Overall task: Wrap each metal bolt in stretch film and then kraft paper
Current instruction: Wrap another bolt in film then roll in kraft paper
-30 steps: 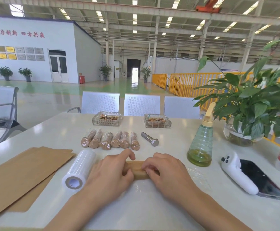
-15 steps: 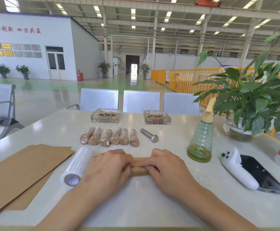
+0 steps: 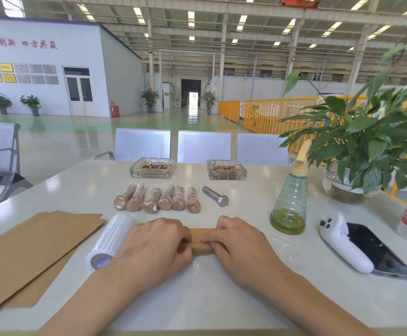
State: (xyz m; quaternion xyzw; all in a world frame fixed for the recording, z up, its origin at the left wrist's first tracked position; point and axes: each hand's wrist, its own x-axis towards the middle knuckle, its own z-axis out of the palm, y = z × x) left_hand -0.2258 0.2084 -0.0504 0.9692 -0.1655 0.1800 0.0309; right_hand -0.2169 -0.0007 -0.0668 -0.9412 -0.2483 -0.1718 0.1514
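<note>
Head view: on the white worktop [image 3: 221,299], the left hand [image 3: 154,248] and right hand [image 3: 243,243] curl their fingers around a kraft-paper-rolled bolt [image 3: 201,246]. Six wrapped bolts [image 3: 157,198] and one bare bolt [image 3: 215,196] lie beyond, the film roll [image 3: 110,238] just left.

On the desk [image 3: 221,299]: both hands at near centre, left hand [image 3: 154,248] and right hand [image 3: 243,246] on a paper roll [image 3: 201,243]. Film roll [image 3: 110,238] just left; paper sheets [image 3: 27,246] far left. Behind: 6 wrapped bolts [image 3: 157,200], 1 bare bolt [image 3: 215,196] to their right.
</note>
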